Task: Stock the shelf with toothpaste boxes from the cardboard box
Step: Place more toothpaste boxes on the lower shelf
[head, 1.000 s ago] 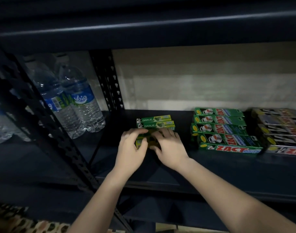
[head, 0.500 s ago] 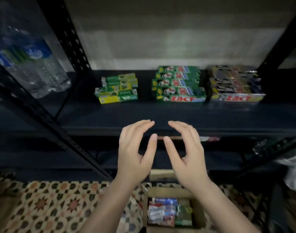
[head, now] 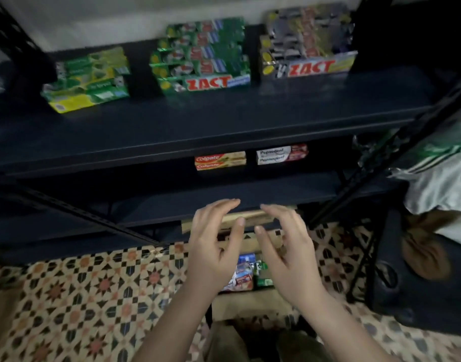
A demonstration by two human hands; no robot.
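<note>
on the upper shelf (head: 224, 121), toward its back edge, three stacks are sitting in a row: green-yellow boxes (head: 87, 81) at left, green zact boxes (head: 202, 56) in the middle, silver zact boxes (head: 306, 43) at right; stocking is judged partly done; more toothpaste boxes (head: 243, 273) are lying in the cardboard box (head: 250, 218) on the floor; the left hand (head: 215, 246) and right hand (head: 287, 252) are hovering above it, fingers loosely spread, holding nothing.

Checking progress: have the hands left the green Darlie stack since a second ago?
Yes. Both hands came off the Darlie stack and pulled down below the shelf, over the cardboard box.
</note>
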